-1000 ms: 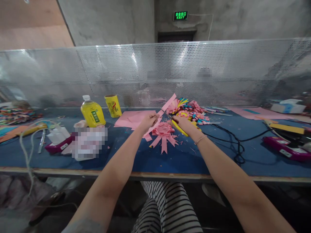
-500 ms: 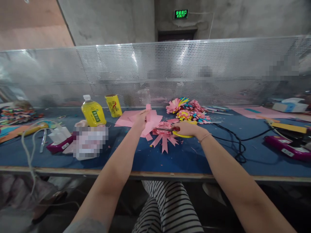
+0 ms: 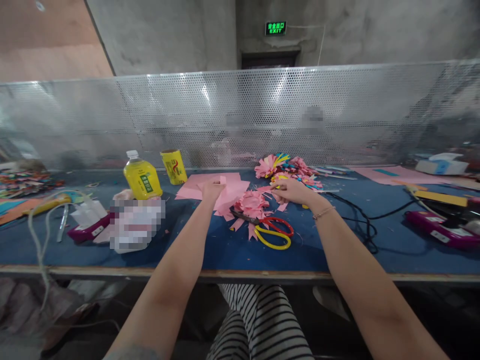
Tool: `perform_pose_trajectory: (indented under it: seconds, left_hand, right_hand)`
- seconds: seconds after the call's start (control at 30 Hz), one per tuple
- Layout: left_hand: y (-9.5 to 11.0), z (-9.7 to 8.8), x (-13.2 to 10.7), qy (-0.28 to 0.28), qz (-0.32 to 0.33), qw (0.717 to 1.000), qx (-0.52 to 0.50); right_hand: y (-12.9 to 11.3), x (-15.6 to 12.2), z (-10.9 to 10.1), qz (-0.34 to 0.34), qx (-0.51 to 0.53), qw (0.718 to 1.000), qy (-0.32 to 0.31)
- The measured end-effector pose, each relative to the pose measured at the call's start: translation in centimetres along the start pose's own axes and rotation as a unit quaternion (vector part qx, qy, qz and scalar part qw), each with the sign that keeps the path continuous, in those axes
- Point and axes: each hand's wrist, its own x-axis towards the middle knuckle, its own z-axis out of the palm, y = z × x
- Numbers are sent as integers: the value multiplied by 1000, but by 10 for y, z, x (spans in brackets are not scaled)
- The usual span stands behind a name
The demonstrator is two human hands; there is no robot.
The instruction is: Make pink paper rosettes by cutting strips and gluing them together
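My left hand (image 3: 213, 191) is closed on a small pink paper piece (image 3: 223, 180), above flat pink paper sheets (image 3: 238, 189). Scissors (image 3: 273, 232) with one red and one yellow handle lie on the table, their blades resting over a pink paper flower (image 3: 252, 204) with cut strip ends. To the right of that flower, my right hand (image 3: 294, 192) has its fingers bent together among pink paper strips; whether a strip is between them is hidden. Behind it sit several finished-looking paper flowers (image 3: 268, 165) in pink, yellow and blue.
At left stand a yellow liquid bottle (image 3: 142, 175), a yellow roll (image 3: 174, 167) and a purple power strip (image 3: 90, 229) with white cables. Black cords (image 3: 365, 225) and another purple power strip (image 3: 438, 230) lie at right. A perforated metal screen (image 3: 187, 120) closes off the back.
My right hand has let go of the scissors, which now lie over the pink flower, and has moved slightly back. My left hand with the pink piece has come lower and a little left.
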Motion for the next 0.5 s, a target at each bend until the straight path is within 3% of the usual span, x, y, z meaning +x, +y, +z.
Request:
perform_pose_trajectory:
  seconds: [0.07, 0.1, 0.23, 0.33, 0.4, 0.5]
  left_hand:
    - [-6, -3, 1, 8, -1, 997, 78]
    - [-8, -4, 1, 3, 0, 994, 111]
    - [-9, -8, -4, -9, 6, 973, 230]
    - [4, -8, -12, -18, 104, 956, 273]
    - [20, -3, -24, -111, 230, 938, 234]
    - [49, 9, -57, -302, 367, 865, 161]
  right_hand:
    - [10, 3, -2, 6, -84, 991, 105]
    - [15, 4, -3, 14, -124, 985, 121]
    - [27, 6, 3, 40, -221, 974, 0]
    - [25, 5, 10, 23, -269, 961, -65]
    - [21, 5, 14, 23, -298, 951, -82]
    - [16, 6, 17, 34, -323, 941, -95]
